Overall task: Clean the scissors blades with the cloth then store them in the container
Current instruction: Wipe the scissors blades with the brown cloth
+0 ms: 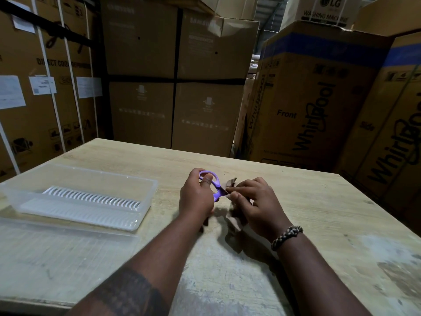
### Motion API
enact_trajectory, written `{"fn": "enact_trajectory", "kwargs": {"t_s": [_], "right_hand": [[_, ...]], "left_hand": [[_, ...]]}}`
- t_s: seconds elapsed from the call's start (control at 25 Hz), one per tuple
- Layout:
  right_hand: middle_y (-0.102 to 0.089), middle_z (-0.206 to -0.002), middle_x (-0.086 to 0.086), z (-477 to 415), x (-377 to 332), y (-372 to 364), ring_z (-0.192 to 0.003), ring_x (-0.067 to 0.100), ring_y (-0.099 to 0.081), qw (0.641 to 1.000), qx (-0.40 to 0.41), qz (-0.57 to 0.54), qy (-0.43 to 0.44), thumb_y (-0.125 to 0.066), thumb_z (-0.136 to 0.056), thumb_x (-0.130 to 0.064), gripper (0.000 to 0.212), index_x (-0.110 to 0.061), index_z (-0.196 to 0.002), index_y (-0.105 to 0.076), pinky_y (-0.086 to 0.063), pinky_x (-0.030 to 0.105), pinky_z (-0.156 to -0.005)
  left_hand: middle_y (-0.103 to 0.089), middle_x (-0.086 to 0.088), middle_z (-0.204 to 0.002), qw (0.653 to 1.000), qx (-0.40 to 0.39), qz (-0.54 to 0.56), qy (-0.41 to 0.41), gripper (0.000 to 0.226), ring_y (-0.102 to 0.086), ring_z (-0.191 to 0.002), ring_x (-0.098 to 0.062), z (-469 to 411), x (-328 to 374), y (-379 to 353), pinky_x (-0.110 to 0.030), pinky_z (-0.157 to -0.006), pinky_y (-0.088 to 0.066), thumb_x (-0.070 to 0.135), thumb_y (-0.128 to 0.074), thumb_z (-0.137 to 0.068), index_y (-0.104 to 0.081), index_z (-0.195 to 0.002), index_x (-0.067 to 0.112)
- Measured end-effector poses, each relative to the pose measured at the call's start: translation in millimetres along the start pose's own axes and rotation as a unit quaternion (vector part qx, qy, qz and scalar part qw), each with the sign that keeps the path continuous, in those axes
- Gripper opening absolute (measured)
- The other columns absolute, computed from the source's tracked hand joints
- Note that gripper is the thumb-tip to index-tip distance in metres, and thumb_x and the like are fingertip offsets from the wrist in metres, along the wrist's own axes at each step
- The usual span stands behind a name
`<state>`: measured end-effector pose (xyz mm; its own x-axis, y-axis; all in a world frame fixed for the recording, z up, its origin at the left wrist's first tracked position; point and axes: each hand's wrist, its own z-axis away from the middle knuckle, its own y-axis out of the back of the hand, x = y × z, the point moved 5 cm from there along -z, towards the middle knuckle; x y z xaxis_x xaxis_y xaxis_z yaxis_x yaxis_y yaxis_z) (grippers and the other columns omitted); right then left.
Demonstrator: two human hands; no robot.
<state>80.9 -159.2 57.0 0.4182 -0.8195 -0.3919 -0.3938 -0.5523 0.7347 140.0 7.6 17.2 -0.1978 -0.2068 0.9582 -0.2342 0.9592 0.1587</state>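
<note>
Purple-handled scissors [216, 185] are held above the table's middle. My left hand [196, 195] grips them by the handle, thumb through a loop. My right hand [252, 199] pinches a brown cloth [234, 217] around the blades, which are hidden inside it. The rest of the cloth hangs down under my right hand to the tabletop. A clear plastic container [145, 201] with a white slotted insert sits to the left of my hands, uncovered.
The container's clear lid [68, 245] lies flat in front of it at the near left. The wooden table [319, 213] has worn pale patches near me. Tall cardboard appliance boxes [307, 99] stand close behind and beside the table.
</note>
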Motion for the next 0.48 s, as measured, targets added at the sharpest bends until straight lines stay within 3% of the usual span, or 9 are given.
{"fn": "enact_trajectory", "kwargs": {"t_s": [0.08, 0.16, 0.24, 0.36, 0.48], "right_hand": [[-0.068, -0.091, -0.022, -0.8, 2.4, -1.2, -0.095, 0.012, -0.05, 1.0, 0.009, -0.015, -0.008, -0.05, -0.094, -0.049, 0.038, -0.029, -0.104, -0.081, -0.044, 0.042, -0.084], [-0.07, -0.088, -0.019, -0.7, 5.3, -3.3, -0.088, 0.014, -0.05, 0.999, 0.036, 0.002, 0.003, -0.071, -0.09, -0.031, 0.02, -0.029, -0.108, -0.08, -0.049, 0.041, -0.078], [-0.07, -0.087, -0.017, -0.9, 7.8, -7.0, -0.085, 0.015, -0.049, 0.999, 0.047, 0.022, 0.008, -0.08, -0.084, -0.016, 0.029, -0.028, -0.111, -0.079, -0.048, 0.035, -0.071], [-0.064, -0.088, -0.011, -1.7, 6.2, -7.4, -0.087, 0.016, -0.049, 0.997, 0.067, 0.044, 0.018, -0.086, -0.079, -0.015, 0.024, -0.026, -0.101, -0.082, -0.044, 0.031, -0.069], [-0.064, -0.093, -0.008, -2.5, 2.7, -4.6, -0.091, 0.02, -0.054, 0.994, 0.088, 0.053, 0.023, -0.091, -0.072, -0.016, 0.019, -0.024, -0.087, -0.083, -0.05, 0.034, -0.072]], "left_hand": [[-0.072, -0.004, -0.093, 1.0, -0.002, 0.001, 0.001, 0.006, -0.071, -0.078, -0.04, 0.6, 0.6, 0.0, -0.057, -0.072, -0.063, 0.043, -0.052, -0.103, -0.057, -0.103, 0.04], [-0.072, -0.005, -0.091, 1.0, -0.008, 0.004, -0.003, 0.005, -0.071, -0.076, -0.041, 1.6, 1.6, -1.1, -0.057, -0.07, -0.063, 0.044, -0.052, -0.102, -0.056, -0.101, 0.042], [-0.072, -0.006, -0.087, 1.0, -0.016, 0.009, -0.005, 0.005, -0.07, -0.074, -0.041, 2.2, 2.7, -2.3, -0.057, -0.068, -0.062, 0.045, -0.051, -0.101, -0.055, -0.098, 0.043], [-0.071, -0.007, -0.085, 1.0, -0.021, 0.015, -0.011, 0.008, -0.07, -0.076, -0.041, 3.3, 4.7, -3.0, -0.054, -0.068, -0.06, 0.039, -0.053, -0.104, -0.057, -0.097, 0.04], [-0.071, -0.007, -0.085, 0.999, -0.024, 0.021, -0.024, 0.011, -0.069, -0.077, -0.038, 4.0, 7.3, -3.2, -0.051, -0.069, -0.059, 0.034, -0.053, -0.106, -0.059, -0.098, 0.036]]}}
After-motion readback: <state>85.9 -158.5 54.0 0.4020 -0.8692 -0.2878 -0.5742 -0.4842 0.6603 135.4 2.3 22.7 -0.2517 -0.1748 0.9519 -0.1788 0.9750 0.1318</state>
